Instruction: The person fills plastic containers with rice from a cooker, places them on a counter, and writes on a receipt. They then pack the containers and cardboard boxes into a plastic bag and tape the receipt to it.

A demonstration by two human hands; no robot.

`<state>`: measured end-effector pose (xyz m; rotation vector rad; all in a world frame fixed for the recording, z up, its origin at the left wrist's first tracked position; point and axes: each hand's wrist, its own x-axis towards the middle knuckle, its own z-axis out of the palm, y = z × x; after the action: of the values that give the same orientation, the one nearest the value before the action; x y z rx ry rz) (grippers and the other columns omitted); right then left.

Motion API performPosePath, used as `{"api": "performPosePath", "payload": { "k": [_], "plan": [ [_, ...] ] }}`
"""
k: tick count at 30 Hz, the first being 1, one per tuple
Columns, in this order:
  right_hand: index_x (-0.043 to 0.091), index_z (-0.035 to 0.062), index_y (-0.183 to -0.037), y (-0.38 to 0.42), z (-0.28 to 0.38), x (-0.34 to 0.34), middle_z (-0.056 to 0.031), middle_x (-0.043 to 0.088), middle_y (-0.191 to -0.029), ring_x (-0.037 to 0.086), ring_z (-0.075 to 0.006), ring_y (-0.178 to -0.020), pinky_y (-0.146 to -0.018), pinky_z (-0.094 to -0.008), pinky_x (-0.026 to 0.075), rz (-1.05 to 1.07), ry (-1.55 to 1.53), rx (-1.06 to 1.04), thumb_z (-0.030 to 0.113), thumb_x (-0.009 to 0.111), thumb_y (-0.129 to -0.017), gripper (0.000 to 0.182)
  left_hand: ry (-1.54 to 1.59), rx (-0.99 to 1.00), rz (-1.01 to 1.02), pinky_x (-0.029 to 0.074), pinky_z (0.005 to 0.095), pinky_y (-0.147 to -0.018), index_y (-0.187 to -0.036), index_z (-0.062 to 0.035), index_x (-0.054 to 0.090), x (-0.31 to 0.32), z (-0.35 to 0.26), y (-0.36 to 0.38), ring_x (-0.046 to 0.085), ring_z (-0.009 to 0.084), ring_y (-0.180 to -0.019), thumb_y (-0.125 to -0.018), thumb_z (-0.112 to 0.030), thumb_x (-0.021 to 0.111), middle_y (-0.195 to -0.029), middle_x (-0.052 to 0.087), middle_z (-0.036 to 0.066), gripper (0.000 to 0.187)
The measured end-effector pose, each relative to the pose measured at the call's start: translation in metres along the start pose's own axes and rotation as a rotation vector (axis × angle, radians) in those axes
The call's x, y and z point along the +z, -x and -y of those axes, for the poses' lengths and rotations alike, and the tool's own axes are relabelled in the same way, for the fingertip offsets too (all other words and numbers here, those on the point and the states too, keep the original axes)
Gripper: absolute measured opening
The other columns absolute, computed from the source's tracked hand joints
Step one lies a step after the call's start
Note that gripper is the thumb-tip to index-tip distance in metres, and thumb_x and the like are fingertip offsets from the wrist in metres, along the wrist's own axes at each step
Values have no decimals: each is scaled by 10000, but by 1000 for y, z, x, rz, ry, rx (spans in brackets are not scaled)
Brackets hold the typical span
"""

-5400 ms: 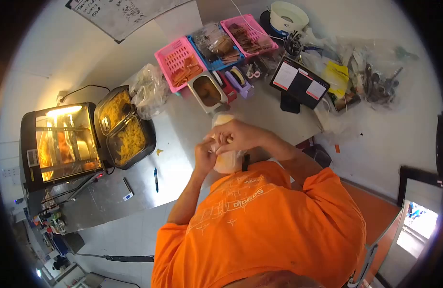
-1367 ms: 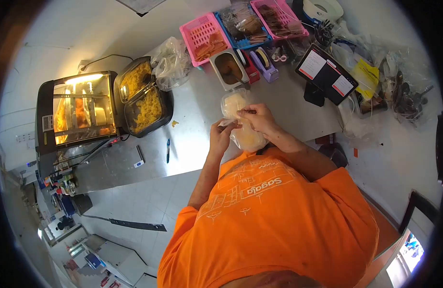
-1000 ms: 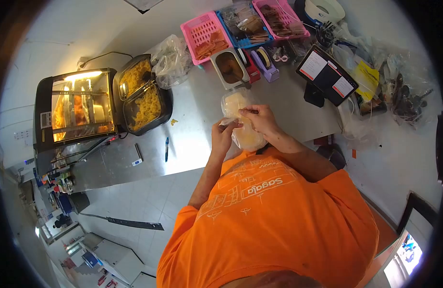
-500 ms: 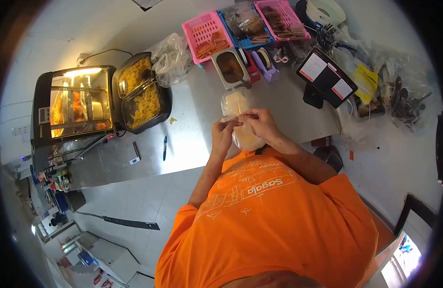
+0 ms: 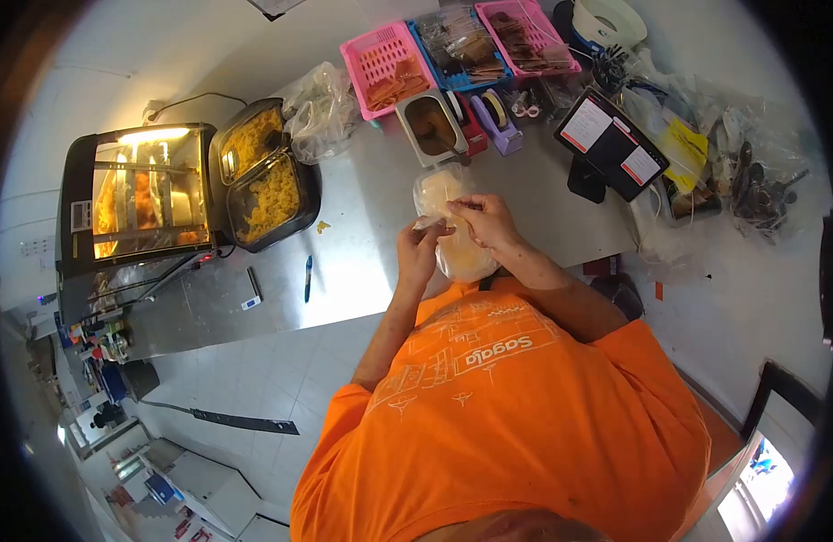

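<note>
A translucent plastic bag (image 5: pixel 466 260) with something pale inside lies at the counter's near edge, reaching from my orange shirt up toward the metal pan. My left hand (image 5: pixel 418 251) is closed on the left side of the bag, pinching a crumpled bit of the film between thumb and fingers. On the other side, my right hand (image 5: pixel 490 224) has its fingertips pinched together over the middle of the bag. What lies between those fingertips is too small to make out. Just beyond the bag is the metal pan (image 5: pixel 432 126) of brown sauce, with a utensil handle sticking out.
Along the wall stand pink baskets (image 5: pixel 380 54) and a blue basket (image 5: pixel 448 23) of small packets. A purple tape dispenser (image 5: pixel 500 126) and a tablet (image 5: pixel 612 144) sit to the right. Leftward are a black container of yellow rice (image 5: pixel 274 199), a lit food warmer (image 5: pixel 145 194) and a pen (image 5: pixel 308 278).
My right hand has shifted slightly up and away from my left hand, so the fingertips are farther apart. My left hand stays nearly in place on the bag.
</note>
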<state>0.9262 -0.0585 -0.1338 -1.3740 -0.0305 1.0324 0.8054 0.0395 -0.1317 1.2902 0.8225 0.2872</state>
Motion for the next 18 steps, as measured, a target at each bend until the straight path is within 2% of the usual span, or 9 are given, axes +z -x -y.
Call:
{"api": "performPosePath", "payload": {
  "k": [4, 7, 10, 13, 14, 17, 18],
  "plan": [
    [714, -23, -960, 2, -1, -3, -5, 608, -637, 413, -42, -405, -372, -251, 289, 31, 88, -5, 199, 752, -868, 244, -34, -20, 9, 412, 239, -645, -985, 6, 699, -1, -1, -3, 536, 86, -670, -893, -185, 638, -856, 736, 70, 220],
    [721, -12, -966, 3, -16, -6, -12, 623, -634, 470, -66, -445, -425, -263, 375, 66, 255, -115, 179, 751, -855, 222, -37, -13, 6, 426, 244, -657, -998, 9, 701, -3, -1, -4, 559, 95, -703, -889, -188, 644, -863, 721, 66, 232],
    [715, -5, -954, 16, -19, -3, -43, 643, -635, 542, -94, -510, -512, -284, 453, 38, 432, -394, 140, 734, -851, 179, -31, -5, -17, 453, 256, -687, -1010, 14, 699, -5, 3, -4, 598, 110, -762, -886, -167, 638, -878, 704, 60, 228],
    [698, -9, -906, 26, -17, 1, -80, 656, -652, 598, -106, -583, -567, -301, 485, -13, 436, -494, 131, 743, -829, 166, -42, -12, -19, 483, 268, -719, -1025, 19, 690, 6, -7, 0, 639, 134, -838, -887, -142, 625, -910, 700, 60, 223],
    [666, -7, -843, 33, -8, 4, -106, 659, -677, 633, -174, -604, -575, -341, 492, -4, 469, -503, 181, 769, -804, 217, 2, 14, -18, 486, 258, -687, -1007, 26, 687, 4, -2, -1, 641, 118, -778, -920, -144, 643, -864, 710, 54, 196],
    [643, 0, -829, 34, 3, -3, -120, 651, -697, 627, -264, -613, -584, -373, 493, -50, 758, -548, 222, 802, -762, 281, 49, -120, -66, 400, 216, -587, -942, 2, 673, 3, -8, -3, 552, 61, -672, -930, -131, 638, -847, 698, 41, 138],
    [643, 11, -843, 35, 7, -5, -145, 660, -737, 629, -336, -651, -613, -416, 503, 0, 804, -512, 253, 769, -782, 280, 44, -108, -43, 369, 210, -569, -962, -2, 669, 3, -7, -4, 510, 52, -645, -929, -131, 630, -826, 675, 26, 139]
  ]
}}
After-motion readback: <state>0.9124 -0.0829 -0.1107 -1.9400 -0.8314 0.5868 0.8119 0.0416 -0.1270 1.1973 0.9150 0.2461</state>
